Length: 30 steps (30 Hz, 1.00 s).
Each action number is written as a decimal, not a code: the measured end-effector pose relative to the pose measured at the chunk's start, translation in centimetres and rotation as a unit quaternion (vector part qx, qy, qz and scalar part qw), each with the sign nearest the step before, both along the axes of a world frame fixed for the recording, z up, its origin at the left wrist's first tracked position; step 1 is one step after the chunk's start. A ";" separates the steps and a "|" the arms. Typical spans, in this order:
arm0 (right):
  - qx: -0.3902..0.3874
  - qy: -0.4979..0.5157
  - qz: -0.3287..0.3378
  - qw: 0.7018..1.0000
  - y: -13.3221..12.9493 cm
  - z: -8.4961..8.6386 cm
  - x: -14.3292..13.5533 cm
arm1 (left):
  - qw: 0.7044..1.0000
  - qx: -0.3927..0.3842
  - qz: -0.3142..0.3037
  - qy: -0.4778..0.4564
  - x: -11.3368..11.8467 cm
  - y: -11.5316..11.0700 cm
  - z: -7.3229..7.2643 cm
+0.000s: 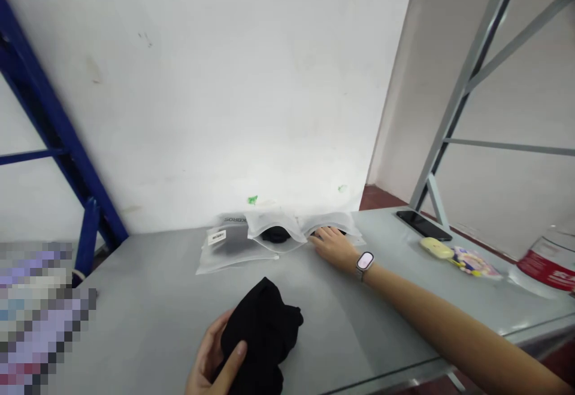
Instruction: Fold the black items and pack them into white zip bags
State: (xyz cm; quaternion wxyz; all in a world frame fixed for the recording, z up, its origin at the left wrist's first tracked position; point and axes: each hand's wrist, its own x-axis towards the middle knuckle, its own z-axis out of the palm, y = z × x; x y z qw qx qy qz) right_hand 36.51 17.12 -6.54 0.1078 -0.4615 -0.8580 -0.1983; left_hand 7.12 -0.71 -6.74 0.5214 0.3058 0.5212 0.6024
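Observation:
A bunched piece of black cloth (pixel 260 329) is in my left hand (pixel 215 353), the thumb pressed on its near side and the fingers behind it. Farther back, my right hand (pixel 335 248) reaches to the mouth of a frosted plastic bag (pixel 354 233), its fingers stretched out over something black inside. The fingertips are partly hidden at the bag's opening. Beside it, another frosted bag (pixel 256 228) gapes with black material (pixel 276 234) showing. To the left lies a flatter frosted zip bag (pixel 242 257) with a barcode label and dark contents.
The grey table (pixel 153 305) meets a white wall (pixel 233 95). On the right are a black phone (pixel 422 225), a pale yellow case (pixel 435 248), a colourful charm (pixel 474 262) and a red-labelled bottle (pixel 545 263). A blue metal frame (pixel 67 131) rises at left, a grey one (pixel 462 95) at right.

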 end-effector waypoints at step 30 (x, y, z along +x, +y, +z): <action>0.028 0.049 0.011 0.998 -14.1 -0.6 -4.9 | 0.996 0.033 0.020 -0.086 1.5 -1.1 1.9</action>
